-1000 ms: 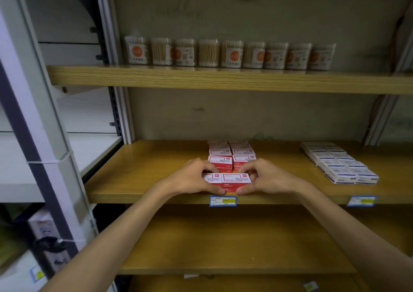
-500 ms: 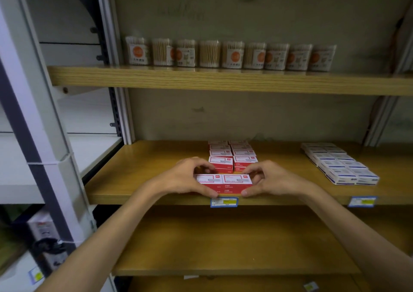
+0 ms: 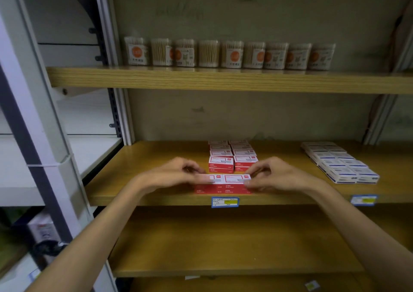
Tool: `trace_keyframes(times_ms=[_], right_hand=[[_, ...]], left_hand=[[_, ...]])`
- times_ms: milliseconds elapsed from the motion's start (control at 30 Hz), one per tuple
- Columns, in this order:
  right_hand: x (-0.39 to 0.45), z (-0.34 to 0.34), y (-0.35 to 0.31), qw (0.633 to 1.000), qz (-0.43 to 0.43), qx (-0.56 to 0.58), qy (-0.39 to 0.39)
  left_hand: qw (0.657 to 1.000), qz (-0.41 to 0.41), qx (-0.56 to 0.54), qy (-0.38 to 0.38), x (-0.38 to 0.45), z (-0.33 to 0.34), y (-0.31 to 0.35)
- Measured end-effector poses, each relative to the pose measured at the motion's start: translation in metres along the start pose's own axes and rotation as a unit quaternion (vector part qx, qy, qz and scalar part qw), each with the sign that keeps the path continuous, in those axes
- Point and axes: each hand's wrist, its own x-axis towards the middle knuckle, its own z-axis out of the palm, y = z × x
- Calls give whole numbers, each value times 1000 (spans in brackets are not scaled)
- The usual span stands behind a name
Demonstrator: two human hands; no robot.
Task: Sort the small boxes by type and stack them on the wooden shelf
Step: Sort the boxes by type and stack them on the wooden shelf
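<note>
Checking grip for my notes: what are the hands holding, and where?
Left hand and right hand pinch the front red boxes at their outer ends.

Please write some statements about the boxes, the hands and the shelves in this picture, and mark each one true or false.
1. Both hands, left hand and right hand, hold the front red boxes at the edge of the wooden shelf. True.
2. The white and blue boxes sit left of the red ones. False: they sit to the right.
3. The cotton swab jars stand on the shelf above. True.
4. Blue boxes are mixed among the red boxes. False: the two types sit apart.
</note>
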Motion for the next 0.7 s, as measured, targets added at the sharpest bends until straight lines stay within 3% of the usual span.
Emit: trace_keyframes(times_ms=[100,167,467,700], right_hand=[[12,-9,12,974,30,57,217],[24,-12,22,952,74,27,296],[43,8,22,956,128,52,259],[41,3,24,964,120,89,221]], left_hand=[[989,-46,-106,93,10,-1,4],[982,-91,-99,135,21,2,7],[974,-79,-168,129,36,19,18],[979,-111,-71,156,46,12,3]])
